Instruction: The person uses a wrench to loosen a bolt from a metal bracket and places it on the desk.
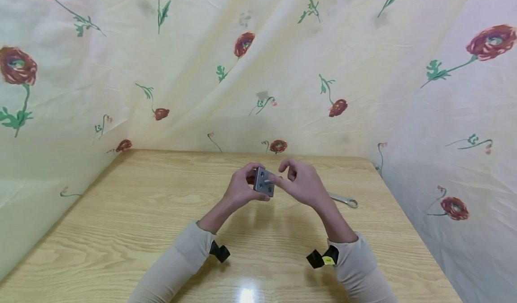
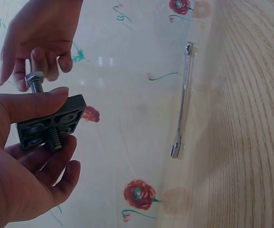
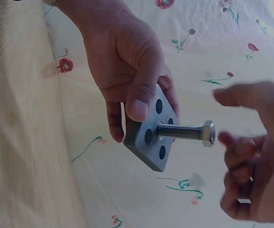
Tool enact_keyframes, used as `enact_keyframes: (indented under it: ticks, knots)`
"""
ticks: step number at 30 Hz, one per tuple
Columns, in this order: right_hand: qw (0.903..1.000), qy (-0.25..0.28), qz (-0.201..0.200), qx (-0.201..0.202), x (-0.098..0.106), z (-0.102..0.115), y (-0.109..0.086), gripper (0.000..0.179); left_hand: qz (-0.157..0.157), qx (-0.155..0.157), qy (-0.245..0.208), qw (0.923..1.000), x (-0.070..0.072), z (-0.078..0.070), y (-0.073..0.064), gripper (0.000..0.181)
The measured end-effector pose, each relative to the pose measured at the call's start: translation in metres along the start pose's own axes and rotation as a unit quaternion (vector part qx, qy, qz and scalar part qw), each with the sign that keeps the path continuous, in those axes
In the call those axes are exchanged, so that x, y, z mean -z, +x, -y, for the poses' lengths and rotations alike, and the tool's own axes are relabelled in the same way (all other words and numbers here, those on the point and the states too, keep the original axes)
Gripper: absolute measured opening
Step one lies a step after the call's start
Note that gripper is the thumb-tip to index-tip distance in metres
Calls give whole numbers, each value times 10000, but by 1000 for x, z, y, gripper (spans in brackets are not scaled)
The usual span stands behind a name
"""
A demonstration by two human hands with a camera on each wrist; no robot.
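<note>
A small grey square plate (image 1: 258, 187) with several round holes is gripped at its edges by my left hand (image 1: 239, 188). In the left wrist view, the thumb lies over one side and fingers bend under the other. A hex bolt (image 3: 182, 132) passes through the plate's middle. Its head stands out towards my right hand (image 1: 304, 184), and its threaded end emerges on the ribbed back. In the right wrist view, the right hand's fingers are loosely bent beside the bolt head, with a small gap between; they hold nothing.
A metal wrench (image 1: 343, 199) lies on the wooden table (image 1: 161, 213), beyond the right forearm. Floral cloth (image 1: 194, 92) hangs behind the table and along both sides. Each sleeve carries a dark strap with a small black block.
</note>
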State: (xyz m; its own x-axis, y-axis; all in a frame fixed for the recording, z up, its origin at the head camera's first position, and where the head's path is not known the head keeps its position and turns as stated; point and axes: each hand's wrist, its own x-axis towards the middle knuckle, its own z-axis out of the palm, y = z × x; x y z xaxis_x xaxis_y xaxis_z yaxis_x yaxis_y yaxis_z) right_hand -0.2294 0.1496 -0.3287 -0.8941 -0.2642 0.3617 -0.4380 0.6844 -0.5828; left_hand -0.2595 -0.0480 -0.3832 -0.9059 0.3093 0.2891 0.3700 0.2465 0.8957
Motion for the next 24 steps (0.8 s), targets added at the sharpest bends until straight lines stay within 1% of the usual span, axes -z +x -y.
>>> enact_keyframes:
  ticks: [2, 4, 6, 8, 12, 16, 20, 24]
  knots:
    - [9987, -162, -22, -481, -2, -1, 0, 39, 6, 9, 6, 10000, 0, 0, 0, 72]
    - [9960, -319, 86, -828, -5, -2, 1, 56, 5, 32, 6, 10000, -1, -1, -1, 72]
    - [9931, -345, 325, -1074, -8, -3, 1, 69, -12, 52, 24, 10000, -1, -1, -1, 72]
    - [9911, -292, 504, -1200, -12, -4, 1, 74, -34, 66, 39, 10000, -1, -1, -1, 72]
    - [9903, -175, 642, -1216, -17, -3, 1, 71, -54, 85, 54, 9999, -1, -1, -1, 73]
    - [9904, -253, 668, -1182, -18, -1, 1, 66, -23, 84, 30, 10000, -1, -1, 0, 74]
    - [9916, -454, 646, -1021, -14, 2, 1, 57, 13, 58, 3, 10000, 0, 0, 0, 73]
    - [9936, -571, 591, -778, -10, 4, 0, 42, 15, 42, -20, 10000, 0, 0, 0, 73]
